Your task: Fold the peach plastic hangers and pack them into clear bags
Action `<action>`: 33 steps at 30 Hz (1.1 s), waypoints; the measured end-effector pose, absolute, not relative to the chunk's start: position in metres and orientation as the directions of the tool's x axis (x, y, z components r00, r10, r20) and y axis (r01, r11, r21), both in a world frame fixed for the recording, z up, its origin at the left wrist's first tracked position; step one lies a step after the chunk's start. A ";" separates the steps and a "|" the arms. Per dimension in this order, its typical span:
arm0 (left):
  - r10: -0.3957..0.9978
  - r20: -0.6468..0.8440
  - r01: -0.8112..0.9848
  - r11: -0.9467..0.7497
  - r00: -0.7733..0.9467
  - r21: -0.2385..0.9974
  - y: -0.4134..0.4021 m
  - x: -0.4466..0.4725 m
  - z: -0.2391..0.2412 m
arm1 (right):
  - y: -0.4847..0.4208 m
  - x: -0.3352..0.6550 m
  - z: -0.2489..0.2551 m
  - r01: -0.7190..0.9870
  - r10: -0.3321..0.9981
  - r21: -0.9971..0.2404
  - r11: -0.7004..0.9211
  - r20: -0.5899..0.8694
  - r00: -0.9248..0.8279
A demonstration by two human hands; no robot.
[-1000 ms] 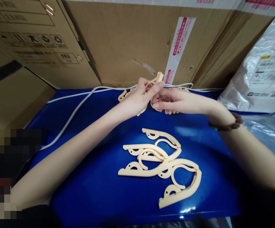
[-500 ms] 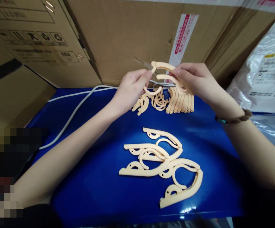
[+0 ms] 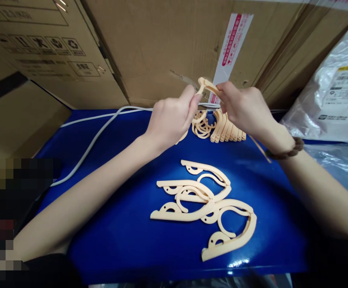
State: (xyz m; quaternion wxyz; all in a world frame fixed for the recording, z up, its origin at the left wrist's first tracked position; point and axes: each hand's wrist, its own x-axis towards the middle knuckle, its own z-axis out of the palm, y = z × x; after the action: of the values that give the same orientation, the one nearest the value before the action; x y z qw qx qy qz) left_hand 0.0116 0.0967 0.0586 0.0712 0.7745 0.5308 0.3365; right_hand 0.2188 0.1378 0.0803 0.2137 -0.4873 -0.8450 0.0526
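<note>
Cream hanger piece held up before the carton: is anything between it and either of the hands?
Nothing visible is. The left hand and right hand both grip the cream hanger piece directly, though they hide part of it. The row of cream pieces lies lower, on the blue table, not between.

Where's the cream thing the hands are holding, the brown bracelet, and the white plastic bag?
Held cream thing [image 3: 209, 85], head view: near its top.
Brown bracelet [image 3: 288, 153], head view: middle of its band.
White plastic bag [image 3: 332, 86], head view: printed front.
</note>
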 end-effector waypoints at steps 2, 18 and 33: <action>0.876 0.415 0.803 -0.424 0.246 0.419 0.096 0.014 0.054 | 0.138 0.219 0.083 0.679 0.854 -0.521 0.517 0.257 -0.453; 0.971 0.196 0.706 -0.236 0.140 0.667 0.165 0.034 0.006 | 0.143 0.222 0.094 0.345 0.928 -0.871 0.348 0.270 -0.256; 0.955 0.003 0.345 -0.111 0.298 0.932 0.144 0.021 0.040 | 0.162 0.228 0.084 0.258 0.961 -0.936 0.238 0.266 0.078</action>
State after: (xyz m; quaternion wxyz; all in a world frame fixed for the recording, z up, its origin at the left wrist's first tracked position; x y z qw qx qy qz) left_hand 0.0210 0.1435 0.0403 0.4541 0.6655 0.4881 0.3357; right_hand 0.2280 0.1616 0.0842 0.5214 -0.5169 -0.5894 0.3369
